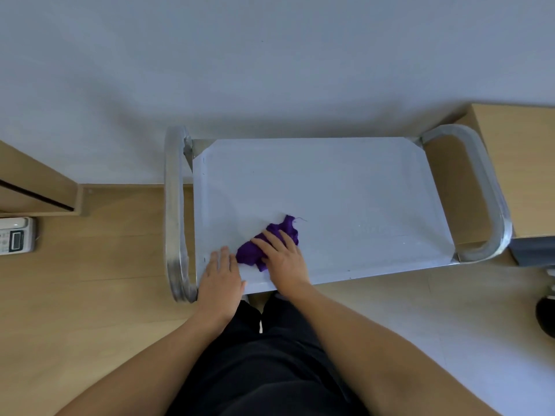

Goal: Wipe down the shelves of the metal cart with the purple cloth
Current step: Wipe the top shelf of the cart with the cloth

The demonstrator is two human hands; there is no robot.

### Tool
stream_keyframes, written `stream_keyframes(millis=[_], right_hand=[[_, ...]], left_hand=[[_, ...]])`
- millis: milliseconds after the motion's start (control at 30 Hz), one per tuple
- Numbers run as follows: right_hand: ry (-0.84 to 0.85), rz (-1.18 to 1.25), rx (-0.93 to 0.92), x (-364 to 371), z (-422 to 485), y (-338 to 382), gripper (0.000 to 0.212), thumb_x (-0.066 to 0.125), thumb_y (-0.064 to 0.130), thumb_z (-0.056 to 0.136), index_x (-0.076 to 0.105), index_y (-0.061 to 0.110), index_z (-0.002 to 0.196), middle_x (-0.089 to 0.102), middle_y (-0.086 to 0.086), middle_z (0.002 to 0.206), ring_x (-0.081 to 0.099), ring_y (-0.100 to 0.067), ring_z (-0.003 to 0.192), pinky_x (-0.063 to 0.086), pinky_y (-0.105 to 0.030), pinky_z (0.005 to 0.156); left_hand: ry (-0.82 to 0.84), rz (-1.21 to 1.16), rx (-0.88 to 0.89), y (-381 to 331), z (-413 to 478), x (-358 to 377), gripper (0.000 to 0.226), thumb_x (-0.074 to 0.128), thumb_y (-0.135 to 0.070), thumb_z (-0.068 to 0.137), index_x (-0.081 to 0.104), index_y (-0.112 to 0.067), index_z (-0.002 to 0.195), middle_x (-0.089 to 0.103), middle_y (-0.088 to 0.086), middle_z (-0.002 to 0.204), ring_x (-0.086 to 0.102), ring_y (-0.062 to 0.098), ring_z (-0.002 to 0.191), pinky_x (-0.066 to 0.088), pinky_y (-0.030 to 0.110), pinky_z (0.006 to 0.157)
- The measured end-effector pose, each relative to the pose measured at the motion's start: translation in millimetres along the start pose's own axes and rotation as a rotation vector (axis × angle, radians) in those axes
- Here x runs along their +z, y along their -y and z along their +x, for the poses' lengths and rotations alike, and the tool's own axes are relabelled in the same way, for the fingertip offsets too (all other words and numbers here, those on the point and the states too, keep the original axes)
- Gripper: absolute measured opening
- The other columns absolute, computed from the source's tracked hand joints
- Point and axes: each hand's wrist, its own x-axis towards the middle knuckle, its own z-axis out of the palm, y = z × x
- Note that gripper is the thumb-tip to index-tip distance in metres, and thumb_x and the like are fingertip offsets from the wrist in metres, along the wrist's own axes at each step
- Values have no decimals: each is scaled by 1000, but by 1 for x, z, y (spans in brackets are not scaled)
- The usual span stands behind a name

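Observation:
The metal cart's top shelf [345,187] fills the middle of the view, with a rounded tube handle at each end. A crumpled purple cloth [255,250] lies near the shelf's front left. My right hand [282,259] presses on the cloth with fairly straight fingers, covering its right part. My left hand [220,274] rests flat on the shelf just left of the cloth, at the front edge. The lower shelves are hidden under the top one.
A wall stands right behind the cart. A wooden cabinet [516,163] sits against the cart's right handle [492,205]. Wooden furniture [36,181] and a white phone [15,235] lie at the left. The left handle [174,211] borders wooden floor.

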Motion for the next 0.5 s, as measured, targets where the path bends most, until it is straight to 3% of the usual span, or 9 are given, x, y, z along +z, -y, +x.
stream_keyframes(millis=[67, 167, 300, 400, 500], right_hand=[[-14, -26, 34, -11, 1, -25, 50, 52, 20, 95, 43, 34, 143, 39, 6, 152, 30, -30, 142, 26, -40, 117], [-72, 9, 291, -29, -3, -65, 47, 50, 20, 97, 43, 32, 142, 38, 5, 152, 30, -30, 141, 25, -37, 117], [-147, 69, 579, -30, -7, -56, 48, 46, 17, 98, 39, 30, 143, 35, 5, 153, 25, -33, 143, 25, -42, 118], [-110, 13, 445, -11, -5, -14, 55, 50, 14, 93, 38, 28, 144, 34, 1, 154, 25, -31, 143, 13, -42, 121], [3, -9, 198, 4, -17, 1, 58, 52, 17, 94, 34, 32, 146, 28, 3, 157, 19, -32, 147, 18, -45, 120]], left_hand=[[-41, 18, 129, 0, 2, 0, 62, 50, -33, 96, 27, -6, 148, 18, 15, 158, 16, 30, 147, 23, 38, 116], [14, -42, 255, -3, 0, 4, 58, 44, -29, 99, 23, -11, 150, 8, 10, 161, 8, 24, 149, 27, 36, 115], [48, -75, 259, -5, -5, 7, 58, 43, -30, 100, 19, -16, 151, -3, 5, 162, 1, 22, 149, 30, 36, 114], [42, -64, 247, -6, -4, 7, 59, 43, -29, 99, 20, -13, 151, -1, 7, 162, 1, 23, 149, 28, 36, 115], [5, -70, 229, -9, -4, 7, 60, 51, -27, 96, 26, -13, 149, 12, 9, 160, 10, 25, 148, 27, 35, 115]])
